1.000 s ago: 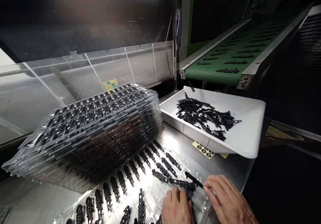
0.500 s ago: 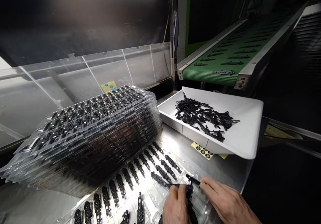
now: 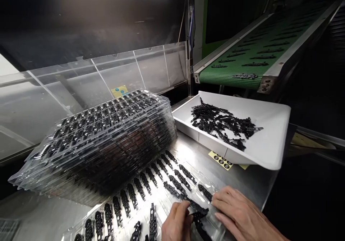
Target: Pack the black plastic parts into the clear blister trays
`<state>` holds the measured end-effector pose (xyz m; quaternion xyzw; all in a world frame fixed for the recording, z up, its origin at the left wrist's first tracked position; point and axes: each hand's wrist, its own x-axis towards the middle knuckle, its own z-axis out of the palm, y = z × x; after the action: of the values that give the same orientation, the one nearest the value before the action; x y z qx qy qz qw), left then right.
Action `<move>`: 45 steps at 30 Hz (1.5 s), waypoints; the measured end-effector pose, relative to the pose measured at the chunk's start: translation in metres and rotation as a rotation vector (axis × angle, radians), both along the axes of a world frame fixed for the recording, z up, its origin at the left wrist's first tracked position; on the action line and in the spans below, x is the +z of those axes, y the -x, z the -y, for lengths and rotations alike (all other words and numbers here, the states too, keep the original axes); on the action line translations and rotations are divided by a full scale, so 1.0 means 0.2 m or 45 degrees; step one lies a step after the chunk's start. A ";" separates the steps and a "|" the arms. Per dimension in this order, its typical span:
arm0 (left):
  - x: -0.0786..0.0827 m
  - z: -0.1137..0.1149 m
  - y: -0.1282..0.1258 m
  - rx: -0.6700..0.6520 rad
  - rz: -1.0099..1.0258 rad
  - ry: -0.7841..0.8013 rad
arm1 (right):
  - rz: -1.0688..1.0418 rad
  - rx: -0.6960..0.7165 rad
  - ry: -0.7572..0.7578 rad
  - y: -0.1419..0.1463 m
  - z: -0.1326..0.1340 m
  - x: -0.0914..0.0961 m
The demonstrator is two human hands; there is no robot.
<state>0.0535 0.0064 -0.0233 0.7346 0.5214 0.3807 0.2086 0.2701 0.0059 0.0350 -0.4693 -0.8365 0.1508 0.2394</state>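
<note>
A clear plastic tray (image 3: 159, 207) lies on the metal table, with slim black plastic parts (image 3: 124, 200) set in rows in its slots. My left hand (image 3: 176, 221) is low over the tray, fingers curled in a pinch on a black plastic part (image 3: 199, 214); its fingertips are partly hidden. Other black parts lie loose right beside it. My right hand (image 3: 239, 210) rests over the tray's right side, fingers stretched out and apart. Its fingertips are at the lower end of a black part (image 3: 205, 192) lying in a slot.
A tall stack of filled clear trays (image 3: 126, 136) stands at the left. Behind my right hand sits a white bin (image 3: 269, 136) with a heap of black parts. A yellow sticker sheet (image 3: 221, 160) lies against the bin. A green conveyor (image 3: 231, 70) carrying parts slopes down toward the bin.
My right fingers have come off the black part, which now lies flatter in its slot. My left hand has shifted left and turned. The whole view has moved slightly.
</note>
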 end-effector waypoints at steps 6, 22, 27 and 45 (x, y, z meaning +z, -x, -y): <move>-0.02 0.01 -0.02 -0.043 0.137 0.020 | -0.086 0.131 0.093 0.14 -0.03 0.00; 0.06 -0.04 0.09 0.065 0.257 0.087 | 0.011 0.098 -0.123 0.09 -0.14 0.01; 0.08 0.00 0.13 0.101 0.237 0.085 | 0.321 0.240 -0.360 0.21 -0.31 -0.06; 0.23 -0.07 0.15 0.117 0.259 0.522 | 0.295 0.695 -0.680 0.20 -0.46 -0.08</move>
<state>0.0233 0.0205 0.0220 0.6101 0.5970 0.3481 0.3875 0.2300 0.0970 0.0188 -0.1650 -0.9616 -0.0680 0.2084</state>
